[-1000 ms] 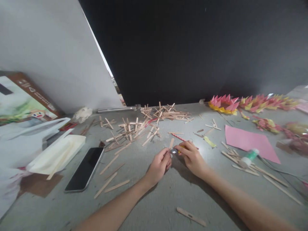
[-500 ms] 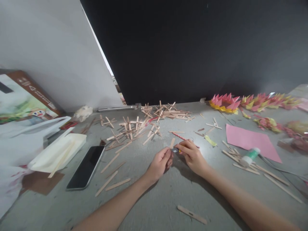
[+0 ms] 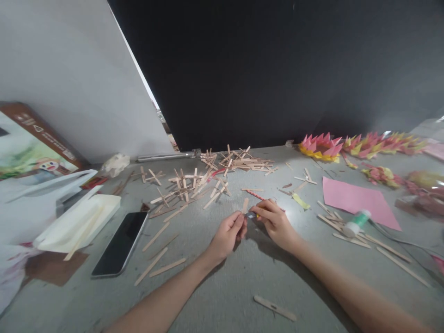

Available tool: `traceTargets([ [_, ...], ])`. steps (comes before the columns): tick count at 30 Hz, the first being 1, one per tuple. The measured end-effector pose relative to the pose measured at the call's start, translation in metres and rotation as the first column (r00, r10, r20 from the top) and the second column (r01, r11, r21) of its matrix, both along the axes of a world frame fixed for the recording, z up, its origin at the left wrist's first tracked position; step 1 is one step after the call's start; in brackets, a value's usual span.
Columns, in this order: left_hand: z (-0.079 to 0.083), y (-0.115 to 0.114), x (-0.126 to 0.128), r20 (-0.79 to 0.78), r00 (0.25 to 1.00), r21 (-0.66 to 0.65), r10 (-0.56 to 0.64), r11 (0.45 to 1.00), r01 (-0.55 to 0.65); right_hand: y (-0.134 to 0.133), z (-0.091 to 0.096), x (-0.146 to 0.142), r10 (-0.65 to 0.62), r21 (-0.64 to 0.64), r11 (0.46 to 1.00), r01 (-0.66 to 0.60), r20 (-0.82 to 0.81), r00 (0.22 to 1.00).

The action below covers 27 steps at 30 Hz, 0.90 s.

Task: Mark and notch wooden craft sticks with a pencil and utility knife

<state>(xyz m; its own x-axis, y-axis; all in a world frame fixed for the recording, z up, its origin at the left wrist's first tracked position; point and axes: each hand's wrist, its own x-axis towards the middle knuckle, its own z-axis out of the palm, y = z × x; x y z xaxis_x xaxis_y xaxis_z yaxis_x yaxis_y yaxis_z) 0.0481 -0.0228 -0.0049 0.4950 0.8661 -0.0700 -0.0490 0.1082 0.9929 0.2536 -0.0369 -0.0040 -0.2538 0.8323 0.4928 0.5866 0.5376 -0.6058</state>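
My left hand (image 3: 229, 232) is closed around a wooden craft stick (image 3: 245, 204), whose rounded end points up and away from me. My right hand (image 3: 274, 222) grips a small cutter knife (image 3: 250, 215); a grey tip and a bit of yellow show, while my fingers hide the rest. The grey tip meets the stick close to my left fingertips. Just beyond my right hand lies a red-and-white striped stick (image 3: 255, 194). A craft stick with a slot in its middle (image 3: 274, 308) rests on the table nearer to me.
Craft sticks joined into crosses (image 3: 183, 182) pile up at the back. Left are a phone (image 3: 120, 244), a white tray (image 3: 78, 219) and a plastic bag (image 3: 21, 203). Right are pink paper (image 3: 359, 202), a glue stick (image 3: 357, 224), loose sticks and folded-paper rings (image 3: 321, 147).
The view has shifted slightly, so most things sit a little further left. Both hands keep their hold on the craft stick and the cutter knife, with the grey tip still against the stick.
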Motion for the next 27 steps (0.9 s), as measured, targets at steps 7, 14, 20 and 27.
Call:
traceTargets([
  [7, -0.004, 0.001, 0.000, -0.038, 0.999, 0.032, -0.024, 0.999, 0.026, 0.003, 0.000, -0.001, 0.066, 0.029, 0.997, -0.065, -0.057, 0.996],
  [14, -0.001, -0.001, 0.000, 0.021, 1.000, 0.036, 0.000, 0.999, 0.000, 0.003, 0.006, -0.001, 0.069, 0.019, 0.998, -0.067, -0.088, 0.994],
  [20, 0.005, -0.003, 0.000, 0.053, 0.998, 0.034, 0.027, 0.999, -0.029, 0.002, 0.005, -0.002, 0.020, 0.042, 0.999, -0.018, -0.043, 0.999],
  [27, 0.002, -0.002, -0.002, 0.040, 0.997, 0.041, 0.073, 0.996, -0.074, -0.010, -0.012, 0.004, -0.217, -0.037, 0.976, 0.214, -0.171, 0.961],
])
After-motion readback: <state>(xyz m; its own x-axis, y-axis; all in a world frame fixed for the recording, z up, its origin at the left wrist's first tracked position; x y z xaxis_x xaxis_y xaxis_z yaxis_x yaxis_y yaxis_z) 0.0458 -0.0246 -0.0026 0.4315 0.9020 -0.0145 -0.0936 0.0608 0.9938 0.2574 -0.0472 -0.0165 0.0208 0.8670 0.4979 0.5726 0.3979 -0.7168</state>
